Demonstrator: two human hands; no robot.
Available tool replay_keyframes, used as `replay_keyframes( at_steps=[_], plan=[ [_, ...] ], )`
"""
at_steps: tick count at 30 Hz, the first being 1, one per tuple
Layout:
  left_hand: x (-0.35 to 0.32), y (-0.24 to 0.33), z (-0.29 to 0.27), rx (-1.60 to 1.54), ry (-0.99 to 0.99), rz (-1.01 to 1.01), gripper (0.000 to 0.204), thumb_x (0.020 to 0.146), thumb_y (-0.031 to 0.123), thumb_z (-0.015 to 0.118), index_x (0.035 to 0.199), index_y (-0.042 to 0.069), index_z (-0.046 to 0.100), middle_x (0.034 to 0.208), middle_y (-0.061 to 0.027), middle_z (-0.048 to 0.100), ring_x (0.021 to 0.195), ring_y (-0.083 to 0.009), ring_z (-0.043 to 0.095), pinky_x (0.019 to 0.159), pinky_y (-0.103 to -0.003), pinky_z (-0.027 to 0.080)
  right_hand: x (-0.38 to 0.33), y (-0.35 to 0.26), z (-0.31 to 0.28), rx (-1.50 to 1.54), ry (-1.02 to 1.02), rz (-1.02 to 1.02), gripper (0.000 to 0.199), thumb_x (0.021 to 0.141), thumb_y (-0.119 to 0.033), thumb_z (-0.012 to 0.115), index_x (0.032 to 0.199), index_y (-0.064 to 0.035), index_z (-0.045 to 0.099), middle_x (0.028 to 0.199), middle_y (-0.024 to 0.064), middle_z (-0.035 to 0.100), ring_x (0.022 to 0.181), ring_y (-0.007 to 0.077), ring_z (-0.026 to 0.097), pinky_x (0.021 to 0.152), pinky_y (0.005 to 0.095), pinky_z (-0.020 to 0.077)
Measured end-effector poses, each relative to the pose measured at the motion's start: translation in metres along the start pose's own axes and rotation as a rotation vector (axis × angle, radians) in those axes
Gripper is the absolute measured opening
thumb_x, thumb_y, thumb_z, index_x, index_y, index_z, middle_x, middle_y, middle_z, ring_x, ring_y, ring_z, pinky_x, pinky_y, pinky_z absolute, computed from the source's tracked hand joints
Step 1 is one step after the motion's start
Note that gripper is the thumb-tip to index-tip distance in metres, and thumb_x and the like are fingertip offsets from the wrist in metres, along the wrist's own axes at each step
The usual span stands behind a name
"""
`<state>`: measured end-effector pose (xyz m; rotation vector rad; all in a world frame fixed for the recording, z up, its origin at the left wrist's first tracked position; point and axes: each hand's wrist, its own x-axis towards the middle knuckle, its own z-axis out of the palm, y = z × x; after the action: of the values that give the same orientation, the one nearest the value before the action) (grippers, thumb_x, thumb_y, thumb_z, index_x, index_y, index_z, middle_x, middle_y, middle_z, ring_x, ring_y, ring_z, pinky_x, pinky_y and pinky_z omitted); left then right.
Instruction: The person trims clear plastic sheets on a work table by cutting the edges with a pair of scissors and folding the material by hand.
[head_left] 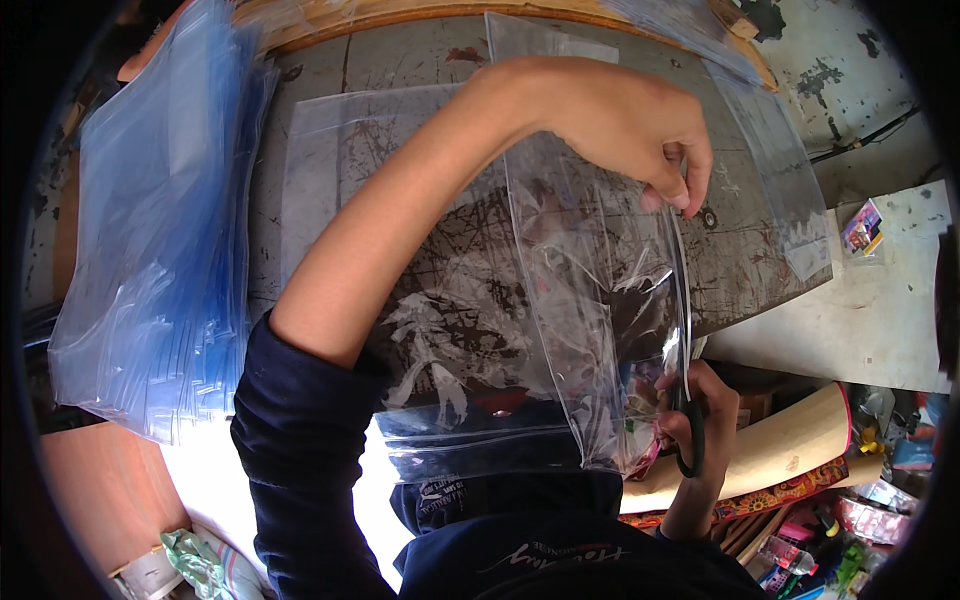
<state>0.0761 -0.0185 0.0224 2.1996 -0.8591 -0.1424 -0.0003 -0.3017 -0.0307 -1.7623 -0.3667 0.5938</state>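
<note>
Plastic sheet [600, 310], clear and creased, over a scuffed grey tabletop [738, 270].
Far part of its right edge pinched between thumb and fingers of the left hand [635, 125], forearm stretched across more clear plastic; right hand [710, 405] nearer the body, closed around the black handle of scissors [697, 430] at the same edge, blades too lost in the shine to tell whether parted. To the left, bluish sheets [160, 250] in a thick pile; along the tabletop's right side, another clear sheet [775, 180]; nearer the body, a curled cream mat [790, 450] with a red rim.
</note>
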Motion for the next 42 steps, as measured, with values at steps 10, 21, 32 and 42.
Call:
replay_keyframes(
  at_steps=[10,21,32,42],
  plan=[
    [0.002,-0.003,0.001,-0.028,0.008,0.019,0.016,0.081,0.015,0.055,0.089,0.003,0.063,0.074,-0.0031,0.062,0.063,-0.0101,0.057,0.064,-0.028,0.046,0.001,-0.003,0.003,0.031,-0.003,0.052,0.039,0.063,-0.015,0.079,0.090,0.0001,0.055,0.057,-0.0036,0.049,0.048,0.0006,0.042,0.043,0.0159,0.0274],
    [-0.005,0.003,-0.001,0.095,0.082,-0.041,0.014,0.081,0.014,0.056,0.088,0.004,0.063,0.073,-0.0044,0.063,0.067,-0.0122,0.060,0.065,-0.028,0.047,0.000,0.001,0.004,0.044,0.027,0.050,0.043,0.064,-0.023,0.080,0.088,0.0004,0.055,0.061,-0.0042,0.049,0.051,0.0002,0.041,0.045,0.0155,0.0268],
    [-0.018,0.010,-0.025,0.251,0.115,-0.072,0.022,0.069,0.009,0.057,0.089,0.005,0.066,0.082,-0.0083,0.065,0.078,-0.0189,0.062,0.070,-0.030,0.048,0.000,0.009,-0.002,-0.042,0.002,-0.014,0.056,0.057,-0.040,0.082,0.087,-0.0013,0.055,0.057,-0.0052,0.047,0.052,0.0004,0.041,0.047,0.0162,0.0282],
    [-0.012,-0.001,-0.018,0.051,0.077,0.021,0.018,0.074,0.008,0.058,0.089,0.001,0.065,0.084,-0.0091,0.066,0.080,-0.0166,0.063,0.072,-0.029,0.048,0.010,-0.003,0.001,-0.063,0.005,-0.041,0.051,0.058,-0.031,0.083,0.086,0.0000,0.055,0.055,-0.0049,0.047,0.049,0.0004,0.041,0.044,0.0161,0.0266]
  ],
)
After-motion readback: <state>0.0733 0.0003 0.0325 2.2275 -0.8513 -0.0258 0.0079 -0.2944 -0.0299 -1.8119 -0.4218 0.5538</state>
